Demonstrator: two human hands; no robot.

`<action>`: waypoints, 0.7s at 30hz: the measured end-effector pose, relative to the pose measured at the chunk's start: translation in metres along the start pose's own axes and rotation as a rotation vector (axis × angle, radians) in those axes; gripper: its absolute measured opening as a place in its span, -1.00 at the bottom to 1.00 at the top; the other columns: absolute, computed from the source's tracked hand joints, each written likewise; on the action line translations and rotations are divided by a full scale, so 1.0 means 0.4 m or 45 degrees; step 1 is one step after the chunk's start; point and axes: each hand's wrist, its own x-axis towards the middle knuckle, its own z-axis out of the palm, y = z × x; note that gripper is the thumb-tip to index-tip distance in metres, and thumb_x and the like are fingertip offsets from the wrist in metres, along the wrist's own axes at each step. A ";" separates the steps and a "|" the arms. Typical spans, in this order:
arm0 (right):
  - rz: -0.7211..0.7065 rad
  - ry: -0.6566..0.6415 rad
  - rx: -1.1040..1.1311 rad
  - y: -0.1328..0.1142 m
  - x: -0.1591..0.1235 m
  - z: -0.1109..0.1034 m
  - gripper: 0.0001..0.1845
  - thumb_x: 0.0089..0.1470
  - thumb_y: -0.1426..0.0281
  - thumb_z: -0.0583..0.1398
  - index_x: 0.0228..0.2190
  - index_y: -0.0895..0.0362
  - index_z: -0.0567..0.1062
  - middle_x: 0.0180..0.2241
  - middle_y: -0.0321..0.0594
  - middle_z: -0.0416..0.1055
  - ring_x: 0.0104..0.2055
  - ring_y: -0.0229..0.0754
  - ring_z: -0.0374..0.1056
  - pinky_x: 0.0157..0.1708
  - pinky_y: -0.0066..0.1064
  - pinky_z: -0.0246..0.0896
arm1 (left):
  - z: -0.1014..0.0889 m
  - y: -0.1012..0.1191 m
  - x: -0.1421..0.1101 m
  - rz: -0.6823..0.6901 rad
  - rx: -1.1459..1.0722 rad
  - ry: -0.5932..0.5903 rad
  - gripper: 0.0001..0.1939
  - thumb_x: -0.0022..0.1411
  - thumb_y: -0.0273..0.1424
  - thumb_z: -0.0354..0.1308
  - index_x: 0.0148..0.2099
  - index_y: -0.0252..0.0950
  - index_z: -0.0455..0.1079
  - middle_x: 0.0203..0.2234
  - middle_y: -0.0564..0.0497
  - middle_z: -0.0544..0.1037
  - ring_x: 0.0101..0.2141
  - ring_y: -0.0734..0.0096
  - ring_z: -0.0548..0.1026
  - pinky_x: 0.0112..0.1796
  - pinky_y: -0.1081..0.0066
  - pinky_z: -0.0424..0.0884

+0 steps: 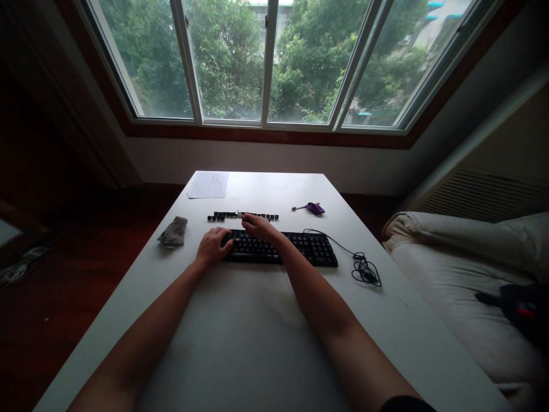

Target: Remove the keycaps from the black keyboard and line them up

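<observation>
A black keyboard (274, 246) lies across the middle of the white table. At its left end my left hand (212, 246) is closed on the edge, thumb on the near side and fingers toward the far side. My right hand (258, 226) is above the keyboard's far edge, its fingers pinched round a small pale tool (239, 214) whose kind is too small to make out. Just beyond, loose black keycaps (220, 216) stand in rows, partly hidden by my right hand.
A grey cloth (173, 233) lies at the left of the white table (240, 343). Paper sheets (208, 185) are at the far left corner. A purple object with a thin stick (315, 209) lies at the far right. The keyboard's coiled cable (365, 270) rests on the right.
</observation>
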 end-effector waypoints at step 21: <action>0.022 0.018 -0.568 -0.014 0.065 0.071 -0.70 0.13 0.25 0.26 -0.08 0.00 0.55 -0.30 -0.25 0.54 -0.30 -0.17 0.38 -0.34 -0.45 0.06 | 0.014 -0.080 0.005 -0.068 -0.135 0.025 -0.80 0.29 -0.34 0.09 -0.12 -0.18 0.52 -0.11 -0.04 0.52 -0.04 0.16 0.38 0.06 0.12 0.34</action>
